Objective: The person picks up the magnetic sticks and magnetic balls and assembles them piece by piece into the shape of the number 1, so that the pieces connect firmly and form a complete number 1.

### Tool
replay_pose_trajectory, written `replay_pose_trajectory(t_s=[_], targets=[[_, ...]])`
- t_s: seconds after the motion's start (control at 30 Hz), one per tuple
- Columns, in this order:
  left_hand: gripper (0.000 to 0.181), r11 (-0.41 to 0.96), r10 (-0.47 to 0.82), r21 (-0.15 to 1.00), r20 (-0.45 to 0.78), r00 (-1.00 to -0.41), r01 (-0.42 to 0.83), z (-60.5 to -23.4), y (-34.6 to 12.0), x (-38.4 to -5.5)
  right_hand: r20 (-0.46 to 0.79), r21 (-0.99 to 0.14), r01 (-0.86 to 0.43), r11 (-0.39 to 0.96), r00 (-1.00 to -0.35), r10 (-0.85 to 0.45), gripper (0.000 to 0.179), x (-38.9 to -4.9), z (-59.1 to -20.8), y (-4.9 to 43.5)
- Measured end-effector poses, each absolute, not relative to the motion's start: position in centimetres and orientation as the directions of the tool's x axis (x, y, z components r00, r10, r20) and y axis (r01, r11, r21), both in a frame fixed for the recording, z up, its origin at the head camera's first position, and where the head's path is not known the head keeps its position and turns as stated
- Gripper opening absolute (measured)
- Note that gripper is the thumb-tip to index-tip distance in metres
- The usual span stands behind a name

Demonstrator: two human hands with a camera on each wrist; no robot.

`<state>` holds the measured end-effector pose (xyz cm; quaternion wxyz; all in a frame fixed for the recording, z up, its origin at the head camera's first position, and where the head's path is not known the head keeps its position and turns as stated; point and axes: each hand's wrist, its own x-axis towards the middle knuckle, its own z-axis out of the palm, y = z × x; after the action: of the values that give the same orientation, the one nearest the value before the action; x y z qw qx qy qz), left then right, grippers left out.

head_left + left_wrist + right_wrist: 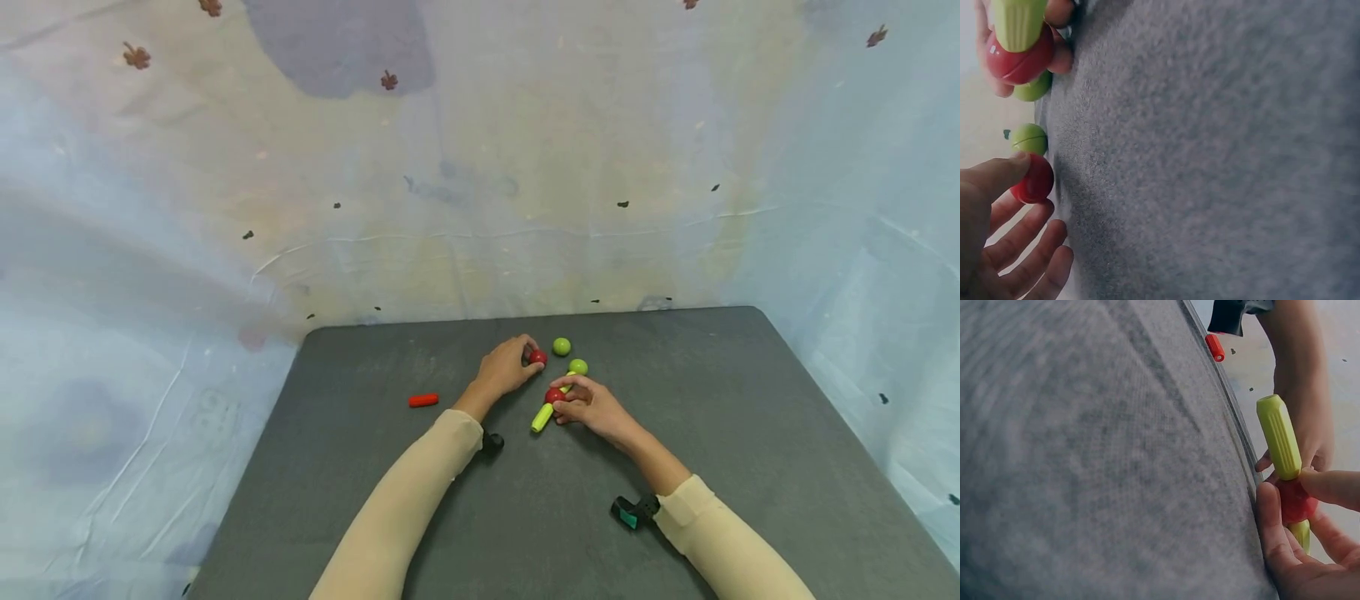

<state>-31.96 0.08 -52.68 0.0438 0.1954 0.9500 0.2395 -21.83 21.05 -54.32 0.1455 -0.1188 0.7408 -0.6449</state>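
My left hand [504,367] pinches a red ball [537,357] at the table's far side; in the left wrist view, thumb and index finger lie on this ball [1036,180] while the other fingers spread apart. To its right, my right hand [596,410] grips a second red ball [554,395] with thumb and fingers. A ribbed yellow-green stick [1279,437] juts from that ball toward the near side. Another yellow-green stick [1300,535] shows on its opposite side, partly hidden by fingers. Beyond it, a green ball [578,367] lies in line with the sticks.
A loose green ball [562,347] sits just beyond the left hand's red ball. Left of the left wrist lies a short red stick [423,401]. The dark grey table [720,400] is bordered by a pale patterned sheet [480,167]. Each wrist carries a black camera.
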Motion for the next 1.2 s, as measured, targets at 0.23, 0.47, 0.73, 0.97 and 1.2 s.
replay_pose_trajectory(t_s=[0.23,0.47,0.73,0.97,1.2], targets=[[0.036,0.792,0.402,0.503,-0.004,-0.915,0.346,-52.7,-0.6,-30.9,-0.065,-0.988,0.012,0.152,-0.933,-0.354,0.047,-21.9,-54.3,21.0],[0.037,0.773,0.404,0.532,0.008,-0.915,0.346,-52.6,-1.6,-30.1,-0.065,-0.987,0.007,0.163,-0.933,-0.355,0.047,-21.9,-54.2,20.8],[0.036,0.762,0.411,0.541,0.020,-0.912,0.355,-52.3,-2.7,-29.0,-0.051,-0.984,-0.010,0.179,-0.941,-0.335,0.043,-21.7,-54.2,20.6],[0.036,0.751,0.424,0.547,0.030,-0.905,0.370,-52.0,-3.7,-28.1,-0.041,-0.981,-0.020,0.191,-0.950,-0.311,0.041,-21.8,-54.3,20.5],[0.036,0.740,0.454,0.546,0.025,-0.891,0.392,-52.0,-4.9,-27.2,-0.058,-0.979,-0.005,0.204,-0.952,-0.300,0.044,-21.9,-54.2,20.4]])
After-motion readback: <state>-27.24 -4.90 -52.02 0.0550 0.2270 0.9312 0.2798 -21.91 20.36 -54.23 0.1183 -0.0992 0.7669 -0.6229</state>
